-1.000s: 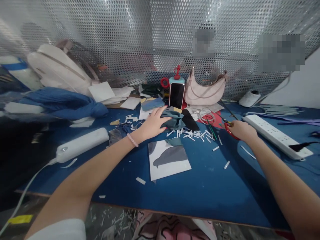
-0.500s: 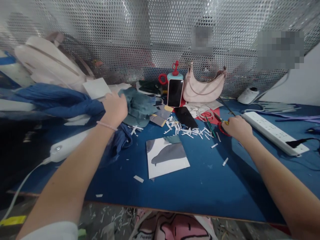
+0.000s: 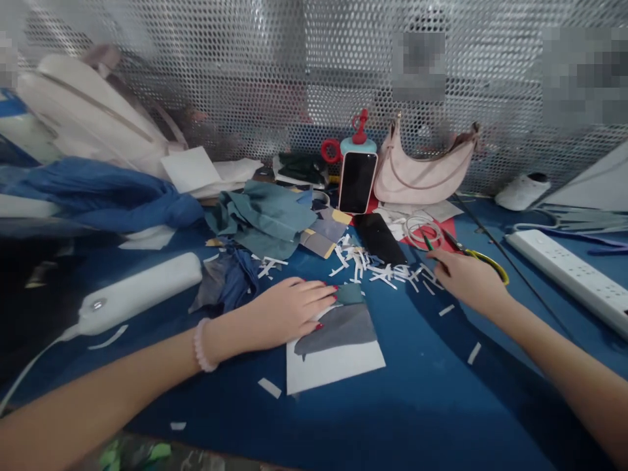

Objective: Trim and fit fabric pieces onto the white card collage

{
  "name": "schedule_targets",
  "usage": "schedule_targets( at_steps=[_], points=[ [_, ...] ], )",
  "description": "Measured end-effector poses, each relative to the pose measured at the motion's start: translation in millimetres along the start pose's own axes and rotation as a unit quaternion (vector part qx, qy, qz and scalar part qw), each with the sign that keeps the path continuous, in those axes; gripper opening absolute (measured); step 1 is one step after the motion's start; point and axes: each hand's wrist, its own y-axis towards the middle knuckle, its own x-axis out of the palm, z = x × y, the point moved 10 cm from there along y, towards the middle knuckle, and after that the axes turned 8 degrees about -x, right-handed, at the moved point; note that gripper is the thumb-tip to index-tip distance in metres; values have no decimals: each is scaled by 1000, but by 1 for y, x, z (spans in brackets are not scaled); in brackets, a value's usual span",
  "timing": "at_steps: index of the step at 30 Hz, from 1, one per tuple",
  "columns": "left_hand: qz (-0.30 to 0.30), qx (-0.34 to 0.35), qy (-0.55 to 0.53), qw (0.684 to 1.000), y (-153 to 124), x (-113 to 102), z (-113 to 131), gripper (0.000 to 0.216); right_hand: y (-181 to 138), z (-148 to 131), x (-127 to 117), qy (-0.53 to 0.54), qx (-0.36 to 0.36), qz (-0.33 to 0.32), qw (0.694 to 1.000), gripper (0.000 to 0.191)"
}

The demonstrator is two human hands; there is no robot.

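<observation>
My left hand (image 3: pixel 294 307) rests flat, fingers extended, on the upper left of a white square board (image 3: pixel 338 373). Grey fabric (image 3: pixel 338 327) shaped like an animal's body and a teal patch (image 3: pixel 349 294) lie on that board. Farther right, my right hand (image 3: pixel 464 275) has its fingertips closed on a thin green pencil (image 3: pixel 426 242); its lower end is hidden by the fingers. Just behind that hand lie scissors (image 3: pixel 490 263) with yellow-edged handles. White paper strips (image 3: pixel 360 261) are scattered between the hands, beyond the board.
Crumpled teal cloth (image 3: pixel 265 216) and a white corded device (image 3: pixel 142 291) are at left. A propped phone (image 3: pixel 358 183), a dark phone (image 3: pixel 380 239) and a pink handbag (image 3: pixel 422 173) stand or lie at the back. A power strip (image 3: pixel 574 268) lies at right.
My left hand has come from the teal cloth down onto the board. My right hand has left the scissors and taken hold of the green pencil. The view has shifted slightly.
</observation>
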Motion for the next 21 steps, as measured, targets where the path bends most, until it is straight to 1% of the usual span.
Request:
schedule_targets(
  at_steps=[2, 3, 4, 5, 6, 7, 8, 9, 10, 11, 13, 14, 15, 17, 19, 21],
  points=[
    [17, -2, -20, 1000, -7, -2, -4, 39, -2, 1, -3, 50, -21, 21, 998, 38],
    [29, -1, -31, 999, -10, -5, -6, 38, -3, -2, -7, 112, -45, 46, 992, 37],
    [37, 0, -41, 998, -12, -8, -8, 37, -5, -8, -12, 188, -79, 74, 976, 36],
    [43, 1, -52, 998, -13, -11, -9, 35, -7, -17, -17, 271, -118, 95, 951, 34],
    [48, 2, -63, 997, -14, -14, -11, 34, -9, -27, -22, 348, -159, 110, 917, 31],
    [53, 2, -73, 996, -15, -16, -12, 33, -10, -42, -24, 410, -207, 98, 883, 29],
    [57, 3, -84, 995, -16, -18, -13, 31, -11, -60, -22, 452, -254, 61, 853, 27],
    [61, 4, -93, 994, -16, -19, -14, 30, -13, -78, -24, 474, -299, 37, 827, 25],
    [63, 6, -103, 993, -17, -20, -15, 29, -15, -95, -25, 477, -340, 22, 810, 24],
    [65, 8, -112, 992, -18, -20, -15, 28, -16, -109, -27, 463, -373, 18, 804, 21],
    [68, 9, -129, 989, -19, -19, -16, 25, -18, -133, -29, 425, -436, 31, 792, 11],
    [68, 6, -139, 988, -20, -18, -17, 24, -20, -142, -30, 406, -465, 43, 786, 4],
    [66, 0, -151, 986, -21, -17, -19, 24, -22, -149, -30, 388, -490, 56, 778, 2],
    [53, -23, -176, 983, -23, -12, -24, 23, -26, -155, -27, 339, -523, 87, 777, 12],
    [35, -63, -198, 978, -24, -7, -31, 26, -29, -155, -23, 268, -540, 122, 788, 19],
    [21, -106, -210, 972, -26, -3, -39, 35, -31, -152, -18, 186, -547, 155, 801, 28]
  ],
)
